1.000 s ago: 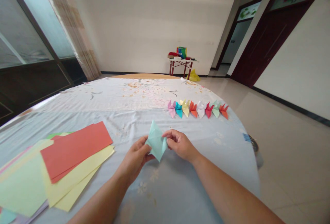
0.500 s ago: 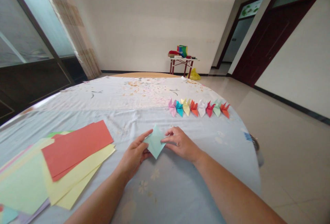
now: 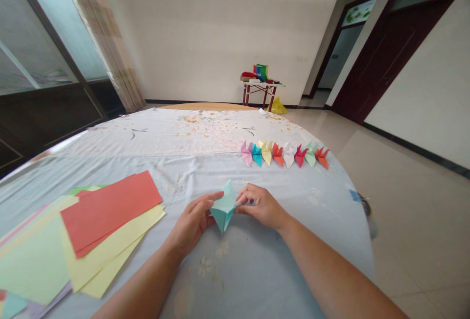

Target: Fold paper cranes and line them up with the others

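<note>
A light turquoise piece of folded origami paper (image 3: 224, 203) is held between my two hands above the tablecloth. Its upper flap is lifted, and a narrow point faces me. My left hand (image 3: 196, 216) pinches its left corner, thumb and forefinger on top, with other fingers partly hidden beneath. On the opposite side, my right hand (image 3: 260, 203) grips the right corner between thumb and fingertips. Farther back to the right stands a row of several folded paper cranes (image 3: 278, 154) in pink, blue, yellow, orange, white, red and green.
To the left lie loose paper sheets: red ones (image 3: 110, 211) over yellow ones (image 3: 106, 265), with pale green paper (image 3: 33, 260) beside them. A floral cloth (image 3: 198, 270) covers the round table. A small side table (image 3: 262, 85) with items stands by the wall.
The paper was a flat diamond; now its top flap is raised and its lower part shows a narrow folded point. Both hands keep their grip and have shifted slightly.
</note>
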`<action>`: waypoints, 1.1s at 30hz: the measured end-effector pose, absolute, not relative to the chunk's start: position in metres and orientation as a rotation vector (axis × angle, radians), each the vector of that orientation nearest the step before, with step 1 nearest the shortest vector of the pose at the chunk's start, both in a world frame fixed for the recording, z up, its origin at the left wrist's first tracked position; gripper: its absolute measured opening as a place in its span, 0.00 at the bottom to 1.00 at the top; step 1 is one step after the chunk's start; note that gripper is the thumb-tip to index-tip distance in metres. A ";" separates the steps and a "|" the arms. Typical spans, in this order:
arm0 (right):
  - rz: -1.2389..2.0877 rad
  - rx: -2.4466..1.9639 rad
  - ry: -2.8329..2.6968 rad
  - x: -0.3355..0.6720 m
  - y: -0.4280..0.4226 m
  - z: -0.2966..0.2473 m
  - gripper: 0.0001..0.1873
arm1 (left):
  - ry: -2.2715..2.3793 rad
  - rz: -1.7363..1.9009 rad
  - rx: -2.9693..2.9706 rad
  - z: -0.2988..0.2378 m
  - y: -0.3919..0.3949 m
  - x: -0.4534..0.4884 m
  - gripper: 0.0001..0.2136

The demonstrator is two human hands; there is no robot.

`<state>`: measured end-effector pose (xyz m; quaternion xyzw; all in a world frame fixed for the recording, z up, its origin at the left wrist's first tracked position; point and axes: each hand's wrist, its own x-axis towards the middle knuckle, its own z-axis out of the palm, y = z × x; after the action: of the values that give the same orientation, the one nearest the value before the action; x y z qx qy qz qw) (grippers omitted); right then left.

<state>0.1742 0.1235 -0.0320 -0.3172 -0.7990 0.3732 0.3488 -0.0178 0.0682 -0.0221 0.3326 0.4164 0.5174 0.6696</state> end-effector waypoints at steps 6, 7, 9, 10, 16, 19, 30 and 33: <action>0.984 -0.899 -2.067 0.175 0.121 -0.029 0.13 | 0.892 1.153 0.794 -0.025 0.068 -0.021 0.18; 0.954 -0.896 -2.059 0.174 0.120 -0.028 0.12 | 0.895 1.148 0.815 -0.025 0.067 -0.020 0.18; 0.857 -0.880 -2.040 0.173 0.119 -0.028 0.11 | 0.921 1.134 0.876 -0.023 0.067 -0.018 0.19; 0.789 -0.864 -2.028 0.173 0.118 -0.027 0.10 | 0.956 1.127 0.916 -0.022 0.067 -0.017 0.20; 0.419 -0.655 -2.101 0.169 0.110 -0.019 0.06 | 1.353 1.164 1.180 -0.030 0.072 -0.013 0.18; 0.337 -0.608 -2.175 0.167 0.107 -0.017 0.06 | 1.414 1.226 1.183 -0.035 0.073 -0.012 0.16; 0.228 -0.766 -2.385 0.166 0.108 -0.026 0.25 | 1.460 1.312 1.131 -0.027 0.067 -0.006 0.16; 0.241 -0.758 -2.363 0.166 0.110 -0.028 0.23 | 1.471 1.326 1.212 -0.028 0.066 -0.005 0.13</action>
<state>0.1662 0.1097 -0.0276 -0.2880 -0.8984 0.0917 0.3187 -0.0047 0.0659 -0.0284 0.4787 0.5810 0.5237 0.3988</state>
